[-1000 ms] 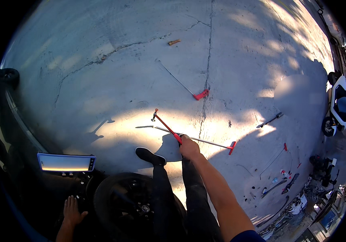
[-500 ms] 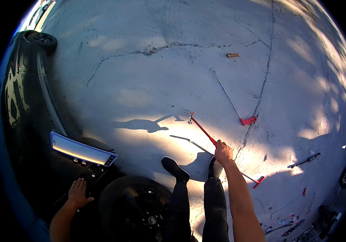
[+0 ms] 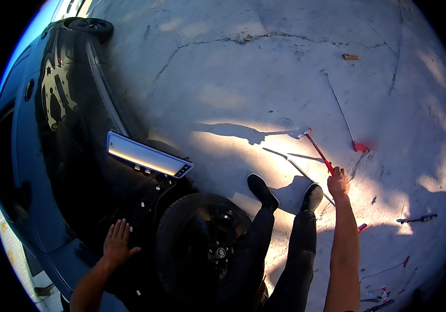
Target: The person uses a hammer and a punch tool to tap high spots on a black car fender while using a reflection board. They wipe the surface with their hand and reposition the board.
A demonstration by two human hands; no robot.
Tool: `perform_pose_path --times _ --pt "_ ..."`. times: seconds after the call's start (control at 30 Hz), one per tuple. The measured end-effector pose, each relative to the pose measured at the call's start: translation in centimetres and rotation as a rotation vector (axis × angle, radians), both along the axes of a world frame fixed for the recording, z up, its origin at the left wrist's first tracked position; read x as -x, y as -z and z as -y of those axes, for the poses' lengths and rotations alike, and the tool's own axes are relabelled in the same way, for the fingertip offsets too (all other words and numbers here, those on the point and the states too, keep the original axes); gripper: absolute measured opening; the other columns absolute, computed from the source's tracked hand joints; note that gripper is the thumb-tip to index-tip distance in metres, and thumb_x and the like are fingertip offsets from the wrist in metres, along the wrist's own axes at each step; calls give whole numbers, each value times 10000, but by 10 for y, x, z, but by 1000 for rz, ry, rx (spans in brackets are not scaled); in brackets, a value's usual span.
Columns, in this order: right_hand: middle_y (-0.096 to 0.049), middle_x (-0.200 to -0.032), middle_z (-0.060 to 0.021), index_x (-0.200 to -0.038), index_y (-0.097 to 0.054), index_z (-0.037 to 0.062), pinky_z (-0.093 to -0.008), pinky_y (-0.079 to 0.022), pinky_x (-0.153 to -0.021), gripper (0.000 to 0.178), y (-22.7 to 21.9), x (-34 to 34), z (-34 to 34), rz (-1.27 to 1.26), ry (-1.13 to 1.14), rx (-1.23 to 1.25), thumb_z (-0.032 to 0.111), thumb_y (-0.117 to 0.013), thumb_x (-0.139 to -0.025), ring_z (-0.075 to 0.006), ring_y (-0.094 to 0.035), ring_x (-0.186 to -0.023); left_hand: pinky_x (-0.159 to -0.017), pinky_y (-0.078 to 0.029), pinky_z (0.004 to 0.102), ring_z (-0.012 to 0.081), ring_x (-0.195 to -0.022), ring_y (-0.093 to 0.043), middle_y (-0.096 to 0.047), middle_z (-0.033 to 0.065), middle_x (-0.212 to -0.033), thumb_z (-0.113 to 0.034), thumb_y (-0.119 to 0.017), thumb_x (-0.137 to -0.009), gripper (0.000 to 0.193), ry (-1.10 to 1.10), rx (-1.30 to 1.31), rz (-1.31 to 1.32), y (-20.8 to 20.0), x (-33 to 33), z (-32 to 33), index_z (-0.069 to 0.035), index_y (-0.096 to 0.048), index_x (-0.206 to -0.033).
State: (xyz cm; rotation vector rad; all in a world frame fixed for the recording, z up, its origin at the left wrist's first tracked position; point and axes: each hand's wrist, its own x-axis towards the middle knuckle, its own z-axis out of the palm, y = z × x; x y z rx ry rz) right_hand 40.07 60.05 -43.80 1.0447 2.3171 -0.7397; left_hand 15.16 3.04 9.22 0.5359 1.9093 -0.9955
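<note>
My left hand [image 3: 118, 243] lies flat with its fingers stretched out on the dark body panel of a car [image 3: 85, 218], beside the front wheel [image 3: 170, 244]. My right hand [image 3: 338, 183] is wrapped round the red handle of a small hammer [image 3: 318, 149]. Its silver head with a red tip points away from me, above the concrete. Fixed near the wheel arch is a long, flat lamp panel [image 3: 147, 157] with a blue rim, standing tilted over the panel. The panel surface under my left palm is too dark to make out.
A metal rod [image 3: 300, 169] lies by my right shoe [image 3: 312, 197]. Farther off is another rod [image 3: 341, 110] with a red handle. A black tool [image 3: 421, 219] and several thin rods [image 3: 384, 272] lie at the right. A brown piece [image 3: 351, 57] rests near a crack.
The whole view has shifted, so the car and ground appear farther right. My left hand stays flat on the panel; my right hand still holds the hammer out over the ground.
</note>
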Motion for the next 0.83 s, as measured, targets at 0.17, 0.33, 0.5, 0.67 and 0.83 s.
perform_pose_path --times 0.17,0.33,0.5,0.67,0.83 --pt "-620 -1186 -208 -1217 -571 81 -545 -526 -863 330 -13 -33 -1 -11 165 14 174 -600 -902 -443 -642 -1040 -1291 -75 450 292 -1588 -91 -157 195 -1694 -653 -610 -905 1042 -49 33 -63 -41 -39 -25 41 -239 -1588" --pt "-696 -1092 -235 -1206 -618 17 -491 -519 -912 366 -24 -95 30 -30 232 284 216 -594 -901 -412 -665 -1032 -1287 -80 456 304 -1588 -89 -151 203 -1694 -622 -634 -905 1031 -95 27 -116 -79 -102 -21 34 -237 -1594" --pt "-692 -907 -178 -1170 -630 2 -414 -555 -715 338 -57 -186 64 44 219 402 183 -619 -885 -276 -694 -744 -1289 -95 453 287 -1583 -126 -190 170 -1691 -680 -550 -926 1005 -14 -6 -103 -87 -126 -12 1 -249 -1601" --pt "-712 -959 -181 -1180 -640 -14 -391 -558 -734 341 -99 -253 73 115 156 501 188 -611 -907 -269 -706 -802 -1285 -79 448 289 -1581 -135 -210 169 -1689 -699 -501 -946 998 7 -30 -259 -30 -63 -7 -12 -223 -1614" --pt "-701 -1189 -186 -1282 -630 -19 -366 -495 -994 411 -218 -247 110 125 206 717 249 -602 -971 -282 -661 -1137 -1275 -133 433 313 -1560 -204 -263 187 -1666 -697 -383 -998 946 -299 -133 -206 36 -70 -1 18 -236 -1600"
